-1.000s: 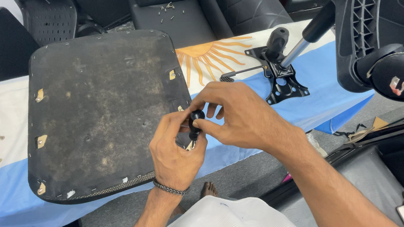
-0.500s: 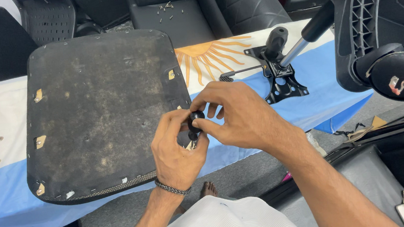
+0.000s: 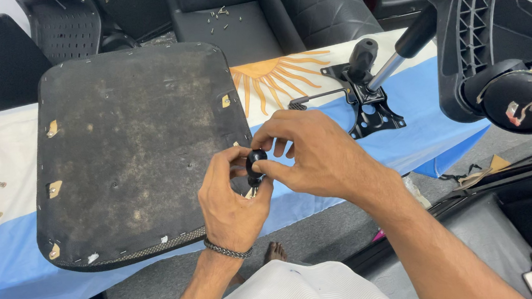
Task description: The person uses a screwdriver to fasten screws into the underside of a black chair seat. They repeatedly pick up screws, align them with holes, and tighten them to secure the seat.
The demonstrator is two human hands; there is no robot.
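Hands barely shifted, left hand point(image 3: 232, 200) and right hand point(image 3: 318, 154) both pinching black knob point(image 3: 255, 160), over seat pad point(image 3: 131, 148)

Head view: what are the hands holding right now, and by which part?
Both hands pinch a small black knob. The left hand grips its lower stem end; the right hand holds the round top between thumb and fingers.

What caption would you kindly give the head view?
Both hands, left hand and right hand, hold a black knob over an upturned seat.
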